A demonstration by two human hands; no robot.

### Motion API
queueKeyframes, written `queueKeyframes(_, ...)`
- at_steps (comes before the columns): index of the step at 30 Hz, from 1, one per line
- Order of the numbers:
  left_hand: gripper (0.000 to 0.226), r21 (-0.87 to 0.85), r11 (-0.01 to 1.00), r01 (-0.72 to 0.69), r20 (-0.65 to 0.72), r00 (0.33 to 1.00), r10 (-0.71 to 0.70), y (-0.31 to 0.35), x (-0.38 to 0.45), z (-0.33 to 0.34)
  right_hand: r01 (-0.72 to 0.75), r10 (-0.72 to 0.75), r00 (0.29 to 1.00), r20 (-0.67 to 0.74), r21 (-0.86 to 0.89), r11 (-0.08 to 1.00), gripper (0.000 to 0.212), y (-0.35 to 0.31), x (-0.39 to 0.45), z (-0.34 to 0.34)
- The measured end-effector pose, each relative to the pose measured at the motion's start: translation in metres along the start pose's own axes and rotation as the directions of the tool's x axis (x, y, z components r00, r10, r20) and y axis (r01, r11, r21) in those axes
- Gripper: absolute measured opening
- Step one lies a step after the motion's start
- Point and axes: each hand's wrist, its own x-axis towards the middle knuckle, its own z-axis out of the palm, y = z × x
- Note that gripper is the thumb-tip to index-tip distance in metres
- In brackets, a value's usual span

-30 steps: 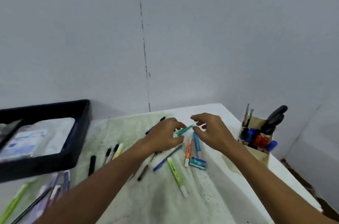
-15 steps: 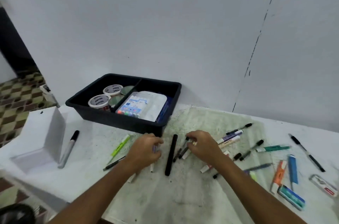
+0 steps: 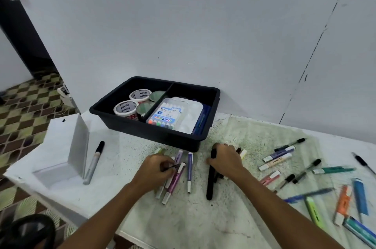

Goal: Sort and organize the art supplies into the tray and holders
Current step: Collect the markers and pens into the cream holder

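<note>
I have both hands down on the table (image 3: 203, 226) just in front of the black tray (image 3: 154, 132). My left hand (image 3: 155, 171) is curled with its fingertips pinched on a thin dark pen (image 3: 173, 166), right over a small bunch of purple and pink markers (image 3: 179, 177). My right hand (image 3: 225, 162) lies over the upper end of a long black marker (image 3: 210, 179) and a few more pens (whether it actually grips anything, I cannot tell). The tray holds tape rolls (image 3: 126, 107) in its left half and a pen pack (image 3: 165, 116) in its right. Further markers and highlighters lie scattered to the right, and a grey marker (image 3: 94, 164) rests beside a white holder (image 3: 67, 147).
</note>
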Motion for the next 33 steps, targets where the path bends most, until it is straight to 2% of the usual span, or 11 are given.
queueKeyframes(4,0.018,-0.042,0.999,0.028,-0.174,0.984,-0.035,-0.011,0.002,-0.013,0.008,-0.003,1.0,-0.02,0.256,0.967,0.019,-0.007,-0.003,-0.005)
queueKeyframes(6,0.016,-0.031,0.997,0.066,-0.267,0.961,-0.072,-0.02,0.003,-0.023,0.022,-0.013,1.0,-0.024,0.425,0.905,0.02,-0.01,-0.004,-0.008)
queueKeyframes(8,0.012,0.01,0.992,0.126,-0.282,0.952,-0.118,-0.029,0.003,-0.029,0.035,-0.022,0.999,-0.031,0.521,0.853,0.024,-0.012,-0.004,-0.01)
queueKeyframes(11,0.015,0.096,0.971,0.219,-0.264,0.946,-0.188,-0.038,-0.001,-0.032,0.043,-0.03,0.999,-0.032,0.56,0.827,0.032,-0.014,-0.005,-0.008)
queueKeyframes(15,0.026,0.358,0.901,0.245,-0.439,0.896,-0.069,-0.056,-0.017,-0.043,0.029,-0.01,0.999,-0.036,0.606,0.795,0.032,-0.015,-0.003,-0.001)
queueKeyframes(21,0.05,0.504,0.698,0.509,-0.348,0.859,-0.375,-0.093,-0.033,-0.063,0.06,-0.019,0.998,-0.067,0.675,0.736,0.025,-0.018,-0.001,0.002)
queueKeyframes(23,0.05,0.471,0.723,0.506,-0.351,0.859,-0.372,-0.089,-0.034,-0.06,0.078,-0.019,0.996,-0.092,0.69,0.719,0.026,-0.017,-0.001,0.002)
queueKeyframes(27,0.051,0.309,0.853,0.421,-0.4,0.871,-0.285,-0.084,-0.034,-0.053,0.073,-0.014,0.996,-0.088,0.72,0.691,0.032,-0.015,-0.001,0.002)
queueKeyframes(29,0.038,0.251,0.886,0.391,-0.452,0.857,-0.25,-0.081,-0.033,-0.052,0.065,-0.004,0.996,-0.084,0.729,0.681,0.034,-0.013,-0.001,0.003)
queueKeyframes(31,0.032,0.177,0.899,0.401,-0.483,0.831,-0.275,-0.075,-0.033,-0.054,0.058,0.0,0.997,-0.079,0.738,0.672,0.034,-0.01,-0.003,0.002)
queueKeyframes(33,0.036,0.033,0.907,0.42,-0.486,0.8,-0.352,-0.069,-0.032,-0.056,0.059,0.0,0.997,-0.079,0.737,0.674,0.035,-0.009,-0.007,-0.001)
